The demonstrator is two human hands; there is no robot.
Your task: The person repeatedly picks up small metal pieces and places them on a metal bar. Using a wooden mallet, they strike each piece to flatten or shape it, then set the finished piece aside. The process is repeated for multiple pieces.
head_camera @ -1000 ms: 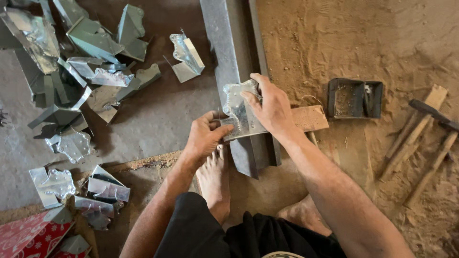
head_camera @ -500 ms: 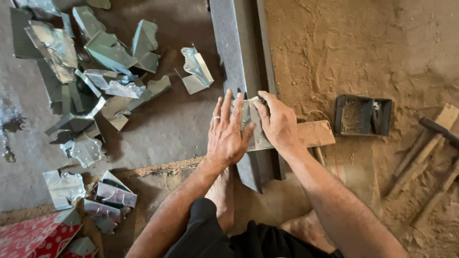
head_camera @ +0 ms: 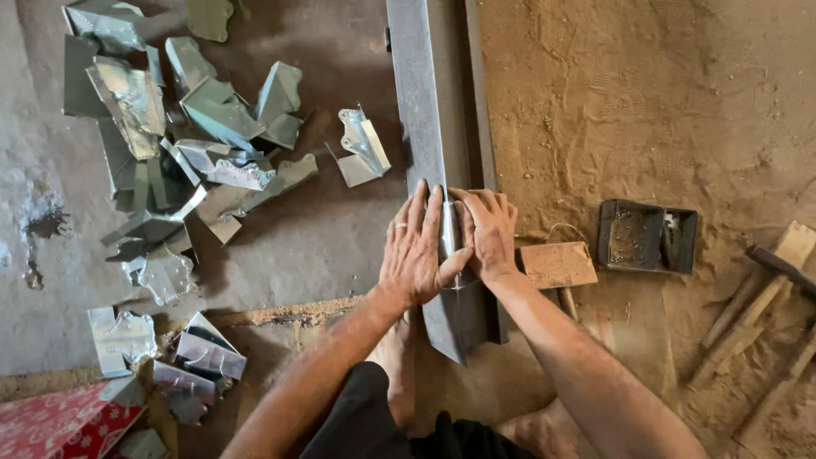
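We press the sheet-metal piece (head_camera: 449, 231) flat over the steel angle bar (head_camera: 425, 110), left hand (head_camera: 416, 251) and right hand (head_camera: 486, 229) open-palmed, fingers spread evenly.

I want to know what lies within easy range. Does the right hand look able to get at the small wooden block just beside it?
Probably yes. The right hand presses the metal sheet piece on the steel beam; the wooden block lies close beside its wrist, with nothing between them.

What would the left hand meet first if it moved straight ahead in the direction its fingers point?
Likely nothing new: the left hand points up along the long steel angle bar, whose surface looks free to the picture's top edge. Depth is hard to judge.
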